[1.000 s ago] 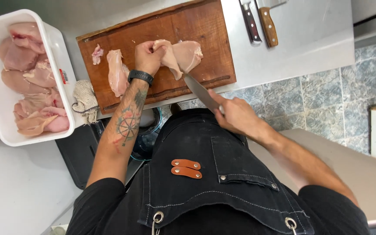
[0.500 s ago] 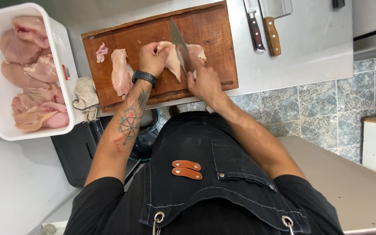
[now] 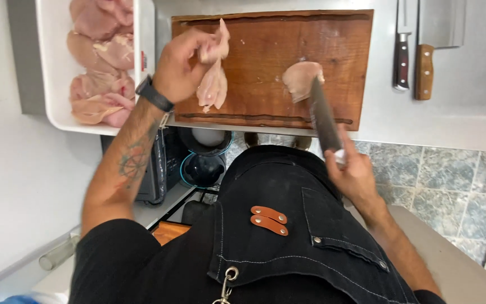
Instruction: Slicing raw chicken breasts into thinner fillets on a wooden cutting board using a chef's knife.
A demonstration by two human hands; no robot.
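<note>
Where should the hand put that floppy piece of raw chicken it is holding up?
Probably into the white rectangular plastic tray. The left hand holds the pale pink raw chicken piece lifted over the brown wooden cutting board, right beside that tray, which already holds similar pieces.

The middle of the wooden cutting board (image 3: 260, 62) lies bare, a wide lane between the raw chicken hanging from the left hand (image 3: 182, 67) and the chicken piece (image 3: 302, 79) at the knife blade (image 3: 323, 115) held by the right hand (image 3: 355, 174). Left, the white tray (image 3: 51, 84) packed with chicken touches the board's edge. Right, a dark-handled knife (image 3: 402, 56) and a wooden-handled cleaver (image 3: 426, 56) lie side by side on the steel table (image 3: 473, 107), with open surface beyond them.
</note>
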